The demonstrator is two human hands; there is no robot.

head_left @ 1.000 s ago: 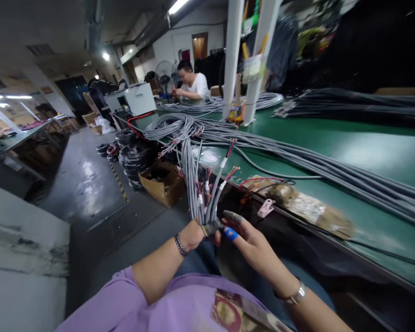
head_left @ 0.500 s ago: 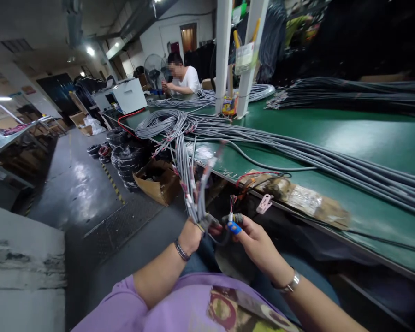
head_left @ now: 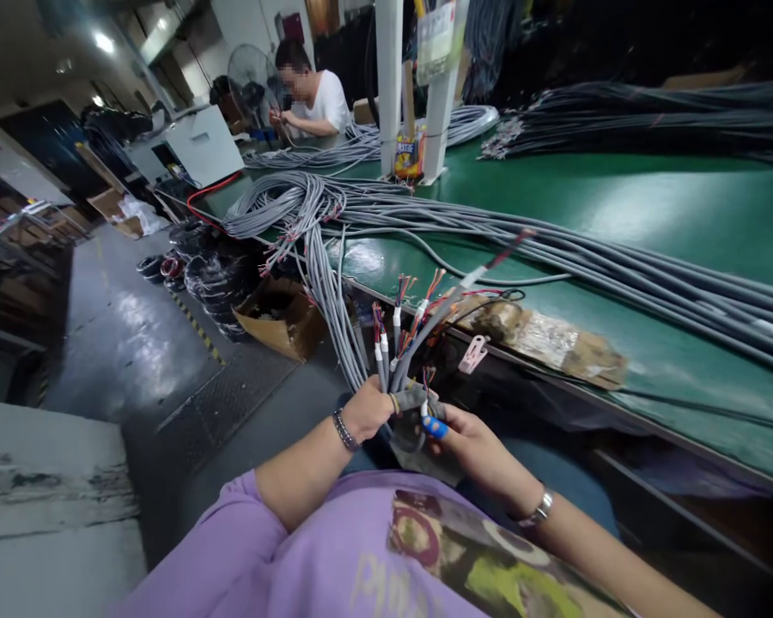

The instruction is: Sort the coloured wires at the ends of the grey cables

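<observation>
My left hand point(head_left: 372, 410) is closed round several grey cables point(head_left: 418, 339), whose stripped ends fan out above it with coloured wires and white sleeves. Close beside it, my right hand point(head_left: 467, 438) pinches one cable end point(head_left: 426, 396) between thumb and finger. Blue tape wraps the right thumb, and grey coverings are on some fingertips. That cable's fine coloured wires point upward from a white band. Behind the hands, a bundle of grey cables point(head_left: 331, 292) hangs over the table's edge. The fingers partly hide the cables' lower parts.
Long grey cables point(head_left: 489, 227) run across the green table point(head_left: 618, 197). At its near edge are a pink clip point(head_left: 473, 353) and a taped cardboard strip point(head_left: 554, 343). A cardboard box point(head_left: 283, 322) stands on the floor. A co-worker point(head_left: 313, 94) sits at the far side.
The view has shifted so the table sits higher. The cable ends in my left hand have swung rightward and fanned apart. My right hand still pinches its cable end, now closer to the left.
</observation>
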